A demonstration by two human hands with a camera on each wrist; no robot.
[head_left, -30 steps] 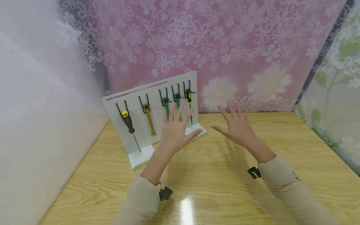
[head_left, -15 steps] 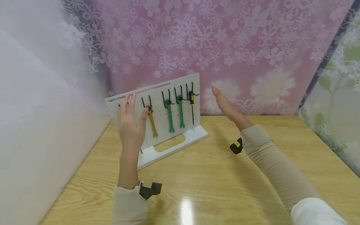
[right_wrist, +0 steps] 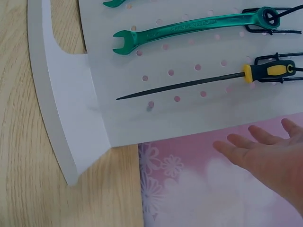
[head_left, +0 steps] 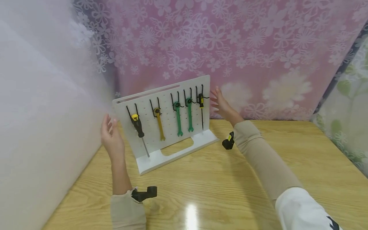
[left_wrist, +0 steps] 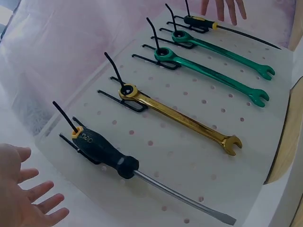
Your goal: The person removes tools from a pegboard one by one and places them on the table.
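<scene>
A white pegboard [head_left: 149, 127] stands angled on the table, with tools hung on black hooks. From left to right come a large black-and-yellow screwdriver [head_left: 138, 126], a gold wrench [head_left: 159, 124], one green wrench [head_left: 178, 119], another green wrench [head_left: 190, 116] and a small black-and-yellow screwdriver [head_left: 201, 101]. My left hand [head_left: 112, 140] is held up beside the board's left edge, palm toward it, fingers loosely bent and holding nothing. At the right edge, near the small screwdriver, my right hand [head_left: 222, 103] has its fingers spread. In the right wrist view, a narrow gap shows between these fingertips [right_wrist: 220, 145] and the board.
The board's white base [head_left: 181, 155] has a cut-out along its back. A wooden table [head_left: 195, 182] lies under it. Behind hangs a pink flowered curtain [head_left: 184, 41], and a pale wall covering [head_left: 43, 95] rises close on the left.
My left hand has moved left across the front of the board to its left edge, uncovering the tools. My right hand has shifted left toward the right edge. The board appears slightly farther right.
</scene>
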